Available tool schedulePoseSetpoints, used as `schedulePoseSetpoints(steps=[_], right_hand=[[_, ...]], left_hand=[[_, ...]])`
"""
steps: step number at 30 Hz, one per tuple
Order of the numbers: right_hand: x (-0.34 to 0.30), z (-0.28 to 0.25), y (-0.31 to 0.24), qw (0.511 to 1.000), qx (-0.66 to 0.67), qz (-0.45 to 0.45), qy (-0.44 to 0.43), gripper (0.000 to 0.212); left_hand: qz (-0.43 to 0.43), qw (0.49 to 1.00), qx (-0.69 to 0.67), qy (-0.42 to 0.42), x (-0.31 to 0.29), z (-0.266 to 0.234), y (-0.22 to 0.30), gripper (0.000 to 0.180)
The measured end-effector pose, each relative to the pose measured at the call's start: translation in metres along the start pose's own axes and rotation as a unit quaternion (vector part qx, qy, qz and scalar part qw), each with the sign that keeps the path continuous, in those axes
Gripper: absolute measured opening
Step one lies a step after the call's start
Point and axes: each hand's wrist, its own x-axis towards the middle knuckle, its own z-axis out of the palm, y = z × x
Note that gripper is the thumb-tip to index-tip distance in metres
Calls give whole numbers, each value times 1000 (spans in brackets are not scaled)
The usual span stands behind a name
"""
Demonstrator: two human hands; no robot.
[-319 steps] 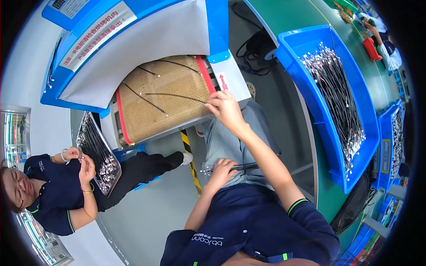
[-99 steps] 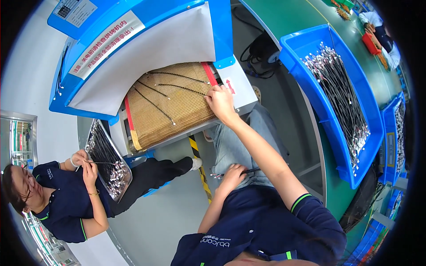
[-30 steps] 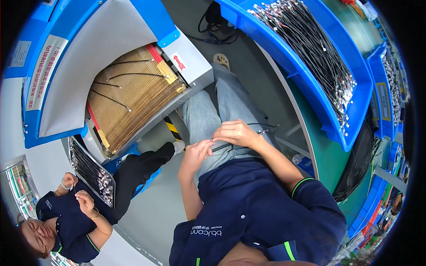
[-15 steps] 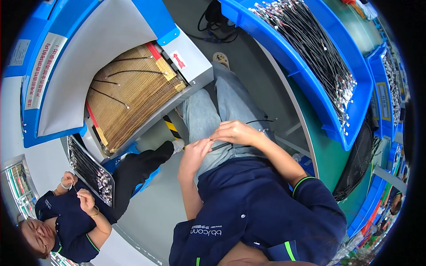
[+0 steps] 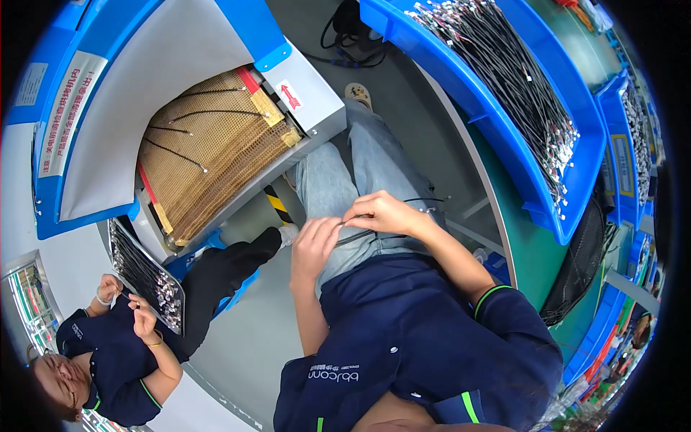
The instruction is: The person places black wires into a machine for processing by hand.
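Above my lap, my left hand [image 5: 314, 248] and my right hand [image 5: 383, 214] meet in a close pinch. Between their fingertips is a thin black cable [image 5: 430, 199], whose small end sticks out past my right wrist. Another dark stretch of cable shows just under my fingers, against the jeans. My fingers hide the exact spot being pinched. Left of my hands, several black cables [image 5: 227, 112] lie spread over the brown mesh belt [image 5: 237, 155] of a machine.
A large blue bin [image 5: 497, 119] full of black cables with white connectors stands on the green-topped table [image 5: 529, 248] at right. At lower left a co-worker [image 5: 108, 360] handles a thin piece beside a tray of cables [image 5: 147, 277]. The machine's metal corner [image 5: 320, 108] juts toward my knees.
My left hand has turned a little, its fingers now lying more over the cable, and my right fingers have lifted slightly. The cables on the belt have shifted slightly left. The co-worker's hands have moved.
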Motion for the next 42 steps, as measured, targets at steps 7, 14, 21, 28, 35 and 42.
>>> schedulePoseSetpoints(steps=[7,14,21,28,35,42], right_hand=[[-2,-7,0,1000,19,10,21,14],[-5,-10,3,998,9,-25,51,10],[-13,-15,-1,998,27,-22,48,10],[-17,-18,2,998,29,-33,51,11],[-20,-15,3,998,24,-11,53,11],[-21,-17,-6,999,14,-9,42,10]], left_hand=[[-19,998,-55,17,-7,6,-6,19],[1,997,-65,32,-2,7,0,18],[29,999,-37,22,2,3,10,18],[-56,993,-93,46,-4,14,16,18],[-27,996,-70,45,-3,15,17,18],[7,998,-45,51,0,9,19,17]])
